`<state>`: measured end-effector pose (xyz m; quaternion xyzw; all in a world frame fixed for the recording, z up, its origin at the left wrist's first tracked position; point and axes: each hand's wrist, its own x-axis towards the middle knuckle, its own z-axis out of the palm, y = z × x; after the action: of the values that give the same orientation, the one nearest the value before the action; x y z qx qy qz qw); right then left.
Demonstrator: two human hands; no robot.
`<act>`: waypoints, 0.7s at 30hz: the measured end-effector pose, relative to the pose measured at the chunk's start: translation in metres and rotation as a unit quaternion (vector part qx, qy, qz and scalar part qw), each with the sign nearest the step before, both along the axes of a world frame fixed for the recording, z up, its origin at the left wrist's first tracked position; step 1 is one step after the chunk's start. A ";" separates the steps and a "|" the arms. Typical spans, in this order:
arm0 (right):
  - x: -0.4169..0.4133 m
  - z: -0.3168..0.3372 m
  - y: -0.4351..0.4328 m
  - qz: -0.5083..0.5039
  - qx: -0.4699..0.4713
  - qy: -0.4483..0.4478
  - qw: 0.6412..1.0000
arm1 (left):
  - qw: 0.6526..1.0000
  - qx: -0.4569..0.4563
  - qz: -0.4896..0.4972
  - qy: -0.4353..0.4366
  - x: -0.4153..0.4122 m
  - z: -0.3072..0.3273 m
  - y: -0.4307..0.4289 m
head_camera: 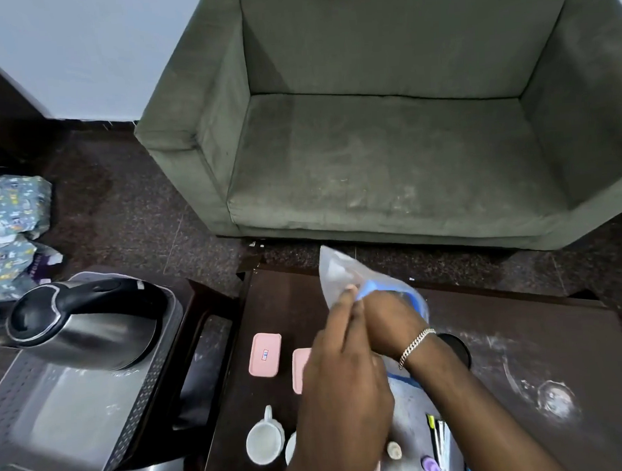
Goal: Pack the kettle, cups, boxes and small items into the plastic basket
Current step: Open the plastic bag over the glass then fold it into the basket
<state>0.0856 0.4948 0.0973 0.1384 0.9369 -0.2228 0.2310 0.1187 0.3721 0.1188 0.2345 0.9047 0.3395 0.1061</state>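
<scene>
So far only the kettle (87, 322) has made it into the plastic basket (78, 420), where it sits at the far end with its black handle across the top; the rest of the basket floor shows bare. The basket rests on a low dark stand to the left of the desk (524, 350). Everything else looks still to be packed: two pink boxes (265, 354) lie flat side by side on the desk, the second partly hidden by the left hand (346, 388), and two white cups (264, 441) stand just in front of them, one mostly covered by the same arm. Near the desk's front edge lie small items, among them a pale round piece (394, 450), a purple cap (431, 466) and a few thin sticks (439, 441). Both hands are busy with a clear zip bag (340, 269) edged in blue: the left hand pinches its blue rim between fingertips, and the right hand (389, 321), wearing a bracelet, is closed on the rim beside it. By my reading, the task is at an early stage.
</scene>
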 end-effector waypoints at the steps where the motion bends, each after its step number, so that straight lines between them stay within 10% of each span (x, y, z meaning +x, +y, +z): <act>1: -0.001 0.003 -0.003 0.051 0.006 0.002 0.999 | 1.000 -0.013 0.020 -0.014 -0.007 -0.001 -0.001; 6: 0.012 -0.001 -0.007 0.114 -0.074 0.165 0.977 | 0.997 -0.033 0.076 0.007 -0.038 -0.010 -0.010; 11: 0.027 -0.010 0.002 -0.075 -0.111 0.318 0.939 | 0.997 0.023 0.064 0.029 -0.053 -0.018 -0.018; 16: 0.037 -0.004 0.038 -0.245 -0.248 0.264 0.899 | 0.997 0.001 0.071 0.010 -0.054 -0.027 -0.017; 21: 0.048 0.002 0.069 -0.209 -0.202 0.192 0.938 | 0.996 -0.045 0.073 -0.017 -0.049 -0.033 -0.013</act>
<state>0.1335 0.5639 0.0993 0.2361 0.8488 -0.4726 0.0185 0.0699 0.3595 0.0856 0.1568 0.9319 0.3091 0.1068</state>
